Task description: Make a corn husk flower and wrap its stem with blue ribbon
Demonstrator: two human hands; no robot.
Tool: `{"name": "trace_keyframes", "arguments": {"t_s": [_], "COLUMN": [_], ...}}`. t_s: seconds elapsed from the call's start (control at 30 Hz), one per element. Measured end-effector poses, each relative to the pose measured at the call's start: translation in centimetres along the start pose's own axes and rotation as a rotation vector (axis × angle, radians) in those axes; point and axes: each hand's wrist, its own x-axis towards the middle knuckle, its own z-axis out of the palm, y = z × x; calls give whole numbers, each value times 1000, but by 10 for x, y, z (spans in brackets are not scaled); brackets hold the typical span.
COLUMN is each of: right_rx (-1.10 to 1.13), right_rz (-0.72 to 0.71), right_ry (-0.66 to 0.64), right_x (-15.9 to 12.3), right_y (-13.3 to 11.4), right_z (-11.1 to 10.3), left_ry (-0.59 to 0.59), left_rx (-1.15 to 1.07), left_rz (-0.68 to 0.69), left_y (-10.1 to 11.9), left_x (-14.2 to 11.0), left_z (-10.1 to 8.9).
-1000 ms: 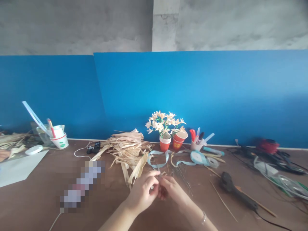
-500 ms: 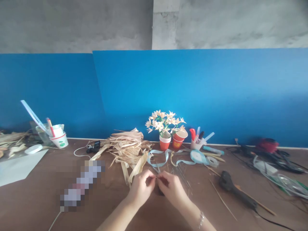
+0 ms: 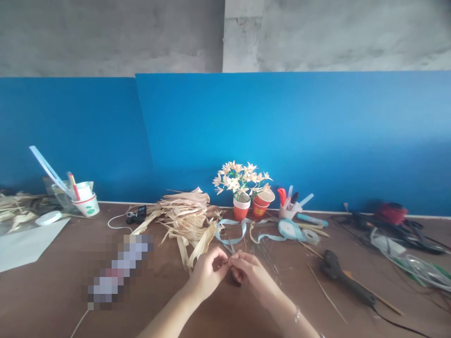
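Note:
My left hand (image 3: 210, 271) and my right hand (image 3: 248, 270) meet fingertip to fingertip above the brown table. Both are closed in a pinch. Whatever lies between the fingertips is too small to name. A dark object (image 3: 235, 280), perhaps scissor handles, shows partly beneath my right hand. Beyond my left hand lies a heap of dried corn husks (image 3: 186, 209). Thin wires (image 3: 269, 256) are spread just past my right hand. Behind them a pale blue ribbon (image 3: 291, 230) trails from its roll. Cream husk-like flowers (image 3: 239, 178) on green stems stand in a red paper cup (image 3: 241, 210).
To the right lie a black glue gun (image 3: 347, 277) with its cord, thin sticks, a tape roll (image 3: 312, 236) and tangled cables (image 3: 419, 263). A cup of pens (image 3: 288, 211) stands behind. At left are a pixelated object (image 3: 118, 272), white paper (image 3: 31, 246) and another cup (image 3: 87, 205).
My right hand has turned slightly and its fingers have curled closer to my left fingertips. More of the dark object beneath now shows. Everything else on the table stays put.

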Motion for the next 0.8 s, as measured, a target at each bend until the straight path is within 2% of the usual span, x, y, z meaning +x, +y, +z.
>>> {"name": "trace_keyframes", "arguments": {"t_s": [0.07, 0.17, 0.3, 0.43, 0.7, 0.8], "right_rx": [-45, -137, -173, -155, -437, -469], "right_rz": [-5, -21, -44, -47, -218, -218], "right_ry": [50, 72, 53, 75, 165, 173], "right_x": [0, 1, -1, -1, 6, 4], "right_y": [-1, -3, -7, -8, 0, -4], "right_z": [0, -1, -2, -6, -16, -16], "left_ry": [21, 20, 21, 71, 120, 131], "left_rx": [128, 173, 136, 114, 85, 96], "left_rz": [98, 139, 87, 45, 25, 30], "left_y": [2, 4, -1, -6, -9, -9], "left_x": [-2, -3, -1, 2, 4, 4], "left_z": [-1, -2, -4, -7, -10, -12]}}
